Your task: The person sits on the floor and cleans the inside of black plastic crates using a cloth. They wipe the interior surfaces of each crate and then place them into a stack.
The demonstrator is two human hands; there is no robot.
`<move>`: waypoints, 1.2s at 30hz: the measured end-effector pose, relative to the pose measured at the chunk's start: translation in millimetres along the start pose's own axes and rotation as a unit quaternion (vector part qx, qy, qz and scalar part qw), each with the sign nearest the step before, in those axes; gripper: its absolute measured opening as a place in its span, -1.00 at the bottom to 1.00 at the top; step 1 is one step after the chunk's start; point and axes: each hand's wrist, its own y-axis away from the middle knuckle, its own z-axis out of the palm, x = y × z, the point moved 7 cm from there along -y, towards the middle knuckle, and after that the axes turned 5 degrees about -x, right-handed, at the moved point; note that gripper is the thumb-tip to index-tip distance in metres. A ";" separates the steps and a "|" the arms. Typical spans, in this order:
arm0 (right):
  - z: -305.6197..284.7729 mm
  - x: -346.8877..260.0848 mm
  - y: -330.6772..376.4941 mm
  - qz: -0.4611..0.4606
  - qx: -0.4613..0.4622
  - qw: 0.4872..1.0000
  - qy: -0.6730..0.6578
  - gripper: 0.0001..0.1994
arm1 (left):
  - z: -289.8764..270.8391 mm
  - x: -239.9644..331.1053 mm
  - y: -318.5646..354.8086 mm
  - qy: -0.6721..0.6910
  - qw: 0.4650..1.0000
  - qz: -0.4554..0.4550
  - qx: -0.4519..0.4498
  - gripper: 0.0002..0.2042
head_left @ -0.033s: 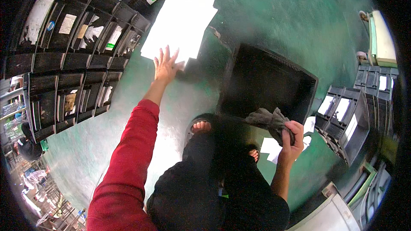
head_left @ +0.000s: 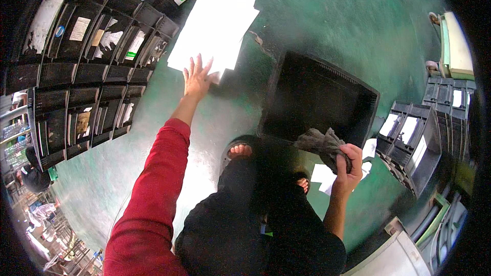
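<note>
At the far left-centre, a stack of white paper sheets (head_left: 215,28) lies on the floor, its edges uneven. My left hand (head_left: 197,80) reaches to the near edge of this stack, fingers spread over the paper; whether it presses on the sheets I cannot tell. A crumpled dark grey rag (head_left: 323,145) is gripped between the thumb and fingers of my right hand (head_left: 350,166). Beyond that hand sits a black rectangular plastic crate (head_left: 319,97), its inside dark. The rag hangs over the crate's near edge from this viewpoint.
Stacked black crates (head_left: 87,79) with labels line the left side. More black crates (head_left: 422,143) stand at the right. Loose white paper scraps (head_left: 323,175) lie by my right foot. A pale bin-like box (head_left: 394,255) is at the lower right. The floor (head_left: 353,15) is green.
</note>
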 end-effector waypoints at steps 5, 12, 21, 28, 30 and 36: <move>-5.1 -3.8 -0.8 -0.005 0.004 1.000 0.020 -0.85 | -36.5 0.0 -6.6 0.010 1.000 -0.007 -0.003 -0.57; -21.5 -22.0 -4.9 -0.030 0.037 0.998 0.038 -0.83 | -212.0 60.0 20.6 0.585 0.793 0.168 0.039 -0.71; -122.3 -42.8 17.0 -0.050 0.218 0.974 0.041 -0.84 | -153.5 235.3 13.6 0.585 0.759 0.178 -0.222 -0.73; -140.5 -30.8 33.7 0.035 0.164 0.983 -0.069 -0.81 | -94.8 273.3 -3.8 0.169 0.950 0.251 -0.078 -0.71; -130.6 -26.0 38.2 0.066 0.104 0.988 -0.093 -0.79 | -93.7 279.7 1.6 0.139 0.955 0.258 -0.038 -0.66; -101.1 -15.1 40.2 0.111 0.035 0.986 -0.123 -0.77 | -61.2 326.0 75.2 0.000 0.862 0.504 -0.056 -0.42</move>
